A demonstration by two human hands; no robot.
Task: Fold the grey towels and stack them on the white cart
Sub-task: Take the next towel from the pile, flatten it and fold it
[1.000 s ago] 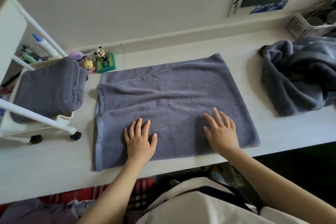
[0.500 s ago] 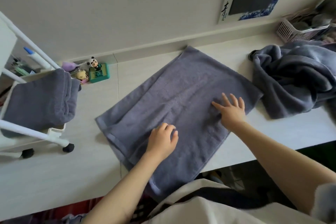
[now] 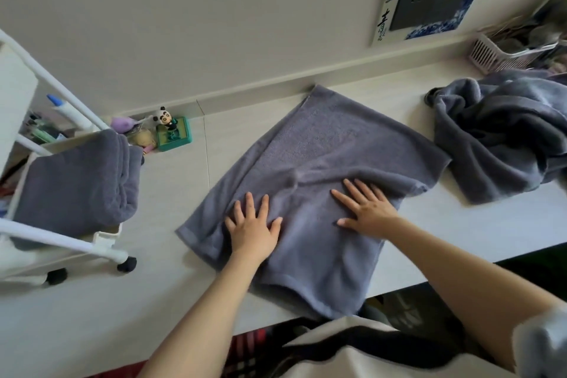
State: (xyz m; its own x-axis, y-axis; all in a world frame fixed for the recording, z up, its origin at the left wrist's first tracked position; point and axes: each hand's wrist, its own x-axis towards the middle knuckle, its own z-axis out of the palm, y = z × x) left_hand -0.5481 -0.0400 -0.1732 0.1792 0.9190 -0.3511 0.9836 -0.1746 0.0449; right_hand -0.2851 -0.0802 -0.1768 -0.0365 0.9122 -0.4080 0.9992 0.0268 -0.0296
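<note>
Left hand (image 3: 251, 228) and right hand (image 3: 366, 210) pressed flat, fingers spread, side by side on skewed towel (image 3: 322, 163) at table (image 3: 171, 193) centre, folded towel (image 3: 76, 184) on cart (image 3: 104, 238) at 9 o'clock, heap (image 3: 503, 132) at 2 o'clock.

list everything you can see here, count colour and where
towel being folded: 1, grey, flat mid-table, near corner over the edge
folded towel: 1, grey, on the cart
towel pile: grey, crumpled, right; count unclear
cart: 1, white, left
panda figurine: 1, black-white, on green base by the wall
basket: 1, pale, far right
socket panel: 1, grey, blue-white surround, on the wall
table: 1, whitish
left hand: flat on towel
right hand: flat on towel
</note>
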